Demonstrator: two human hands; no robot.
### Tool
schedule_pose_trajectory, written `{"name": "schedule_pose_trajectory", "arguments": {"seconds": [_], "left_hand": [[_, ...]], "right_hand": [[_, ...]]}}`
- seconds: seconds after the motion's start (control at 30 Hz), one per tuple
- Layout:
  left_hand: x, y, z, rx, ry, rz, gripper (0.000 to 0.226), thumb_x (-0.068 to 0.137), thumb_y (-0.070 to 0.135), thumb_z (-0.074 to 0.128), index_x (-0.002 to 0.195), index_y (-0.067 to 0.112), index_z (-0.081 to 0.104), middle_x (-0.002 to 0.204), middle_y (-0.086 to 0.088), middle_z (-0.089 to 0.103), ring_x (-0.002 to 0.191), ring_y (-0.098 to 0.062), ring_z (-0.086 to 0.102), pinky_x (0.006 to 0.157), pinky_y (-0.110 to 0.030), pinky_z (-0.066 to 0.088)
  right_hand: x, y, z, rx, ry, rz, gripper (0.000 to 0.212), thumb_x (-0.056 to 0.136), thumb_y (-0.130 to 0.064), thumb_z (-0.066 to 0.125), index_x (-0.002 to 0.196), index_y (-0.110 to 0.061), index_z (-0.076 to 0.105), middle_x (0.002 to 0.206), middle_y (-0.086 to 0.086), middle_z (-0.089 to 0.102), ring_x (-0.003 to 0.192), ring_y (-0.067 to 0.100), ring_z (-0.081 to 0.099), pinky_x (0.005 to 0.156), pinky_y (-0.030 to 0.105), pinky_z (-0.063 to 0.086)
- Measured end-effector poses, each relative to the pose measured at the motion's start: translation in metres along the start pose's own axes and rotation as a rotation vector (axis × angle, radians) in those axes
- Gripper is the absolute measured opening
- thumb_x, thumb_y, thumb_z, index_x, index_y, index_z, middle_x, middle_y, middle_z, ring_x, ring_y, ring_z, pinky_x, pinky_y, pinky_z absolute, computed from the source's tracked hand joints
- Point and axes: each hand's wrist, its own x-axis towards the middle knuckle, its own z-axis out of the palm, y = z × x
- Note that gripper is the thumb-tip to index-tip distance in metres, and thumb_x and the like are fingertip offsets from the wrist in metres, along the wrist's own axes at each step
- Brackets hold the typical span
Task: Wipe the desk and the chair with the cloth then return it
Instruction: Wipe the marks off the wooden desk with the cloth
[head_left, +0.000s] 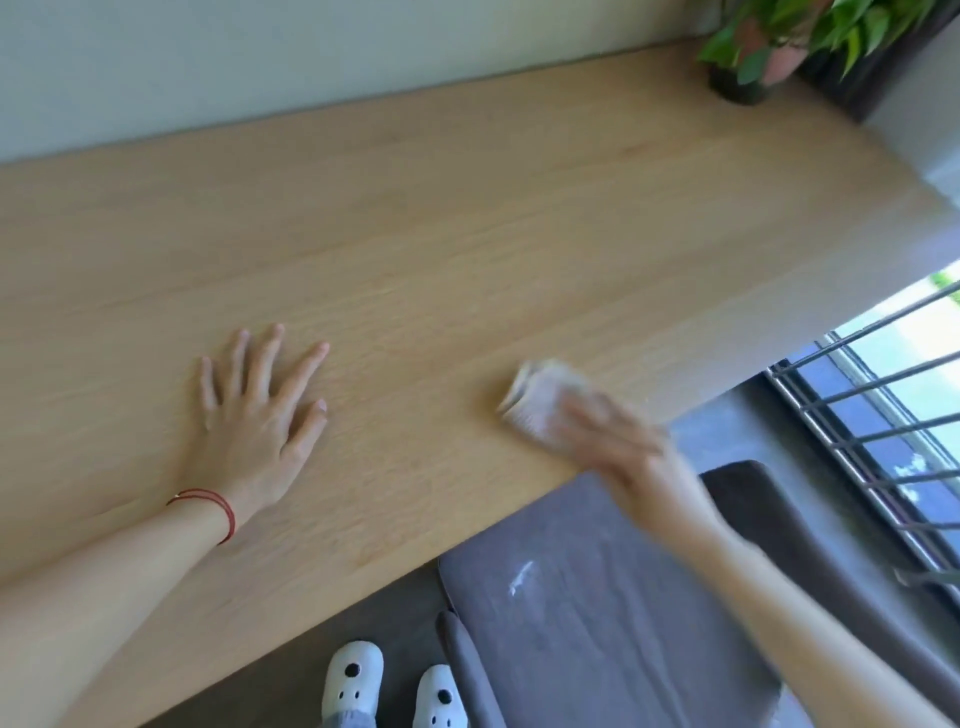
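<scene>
White panda-face slippers (387, 686) are standing below; right hand (618, 441) is pressing a blurred pale folded cloth (537, 402) onto the light wooden desk (467, 234), left hand (260, 410) lying flat, released.

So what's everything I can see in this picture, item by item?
desk: one, light wood, fills most of the view, set against the wall
cloth: one, pale and blurred, on the desk near its front edge, under the right hand
potted plant: one, green and pinkish leaves in a dark pot, far right corner of the desk
chair: one, grey-brown, below the desk edge, with a white smear on the seat
window bars: several, grey metal, at the right
slippers: two, white with black spots, on the dark floor
bracelet: one, red string, on the left wrist
left hand: flat on the desk, fingers spread
right hand: pressing the cloth, blurred
</scene>
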Motion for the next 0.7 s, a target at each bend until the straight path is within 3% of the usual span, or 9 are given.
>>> {"name": "schedule_pose_trajectory", "arguments": {"seconds": [0.07, 0.13, 0.2, 0.27, 0.37, 0.5, 0.6, 0.67, 0.7], "left_hand": [[0.001, -0.001, 0.001, -0.004, 0.003, 0.002, 0.066, 0.084, 0.056, 0.011, 0.147, 0.037, 0.019, 0.16, -0.007, 0.009, 0.147, -0.03, -0.002, 0.116, -0.054, -0.004], [-0.001, 0.0, 0.002, -0.009, 0.012, 0.001, 0.066, 0.084, 0.055, 0.012, 0.146, 0.037, 0.021, 0.16, -0.007, 0.01, 0.147, -0.03, -0.001, 0.117, -0.054, -0.004], [-0.001, 0.001, 0.002, -0.016, 0.02, -0.006, 0.064, 0.084, 0.054, 0.014, 0.146, 0.037, 0.023, 0.16, -0.007, 0.011, 0.147, -0.03, 0.0, 0.116, -0.054, -0.002], [-0.001, 0.001, 0.001, -0.015, 0.015, -0.012, 0.061, 0.086, 0.051, 0.019, 0.146, 0.037, 0.024, 0.159, -0.007, 0.011, 0.147, -0.029, 0.001, 0.117, -0.055, -0.001], [-0.002, 0.001, 0.001, -0.01, 0.02, -0.018, 0.06, 0.086, 0.048, 0.022, 0.145, 0.036, 0.026, 0.159, -0.007, 0.013, 0.147, -0.03, 0.002, 0.117, -0.055, -0.001], [-0.003, 0.001, 0.002, -0.035, 0.049, -0.026, 0.065, 0.083, 0.053, 0.015, 0.144, 0.036, 0.028, 0.159, -0.007, 0.016, 0.146, -0.029, 0.004, 0.117, -0.054, 0.0], [-0.004, 0.0, 0.003, 0.008, 0.031, -0.01, 0.069, 0.082, 0.057, 0.007, 0.147, 0.036, 0.021, 0.16, -0.006, 0.012, 0.147, -0.029, 0.001, 0.117, -0.053, -0.001], [-0.004, -0.003, 0.004, 0.019, 0.022, -0.002, 0.07, 0.082, 0.059, 0.006, 0.147, 0.036, 0.017, 0.16, -0.005, 0.009, 0.147, -0.029, -0.001, 0.117, -0.052, -0.002], [-0.004, -0.004, 0.005, 0.023, 0.019, -0.004, 0.07, 0.082, 0.06, 0.005, 0.147, 0.037, 0.016, 0.16, -0.005, 0.008, 0.147, -0.028, -0.001, 0.117, -0.052, -0.002]], "right_hand": [[0.006, 0.059, -0.027, -0.005, 0.163, 0.351, 0.046, 0.096, 0.0, 0.047, 0.132, -0.028, 0.053, 0.149, -0.001, 0.04, 0.141, 0.025, 0.033, 0.109, 0.051, 0.036], [0.023, 0.097, -0.047, -0.032, 0.246, 0.678, 0.036, 0.101, -0.015, 0.042, 0.134, -0.022, 0.053, 0.152, 0.003, 0.039, 0.142, 0.029, 0.031, 0.106, 0.056, 0.039], [0.043, 0.098, -0.046, -0.062, 0.239, 0.757, 0.036, 0.101, -0.02, 0.041, 0.135, -0.022, 0.052, 0.152, 0.006, 0.039, 0.141, 0.035, 0.032, 0.105, 0.056, 0.039], [0.059, 0.061, -0.03, -0.085, 0.195, 0.697, 0.04, 0.098, -0.016, 0.043, 0.136, -0.028, 0.05, 0.152, 0.006, 0.039, 0.138, 0.038, 0.034, 0.098, 0.053, 0.044], [0.056, -0.028, 0.014, -0.114, 0.208, 0.45, 0.051, 0.091, -0.006, 0.05, 0.135, -0.032, 0.05, 0.152, -0.007, 0.039, 0.137, 0.03, 0.036, 0.094, 0.044, 0.047], [0.017, -0.125, 0.058, 0.093, 0.124, 0.067, 0.039, 0.09, -0.015, 0.062, 0.126, -0.031, 0.059, 0.141, -0.007, 0.053, 0.137, 0.027, 0.041, 0.106, 0.038, 0.037], [0.005, -0.086, 0.036, 0.056, 0.021, -0.074, 0.041, 0.092, -0.017, 0.058, 0.13, -0.032, 0.057, 0.144, -0.007, 0.05, 0.139, 0.023, 0.039, 0.106, 0.039, 0.034], [0.016, -0.024, 0.012, -0.061, 0.041, 0.039, 0.049, 0.09, -0.008, 0.058, 0.134, -0.03, 0.052, 0.149, -0.003, 0.043, 0.14, 0.023, 0.036, 0.105, 0.049, 0.03], [0.025, 0.015, -0.003, -0.116, 0.053, 0.184, 0.05, 0.094, -0.009, 0.053, 0.139, -0.031, 0.046, 0.153, -0.003, 0.036, 0.142, 0.022, 0.032, 0.108, 0.057, 0.029]]}}
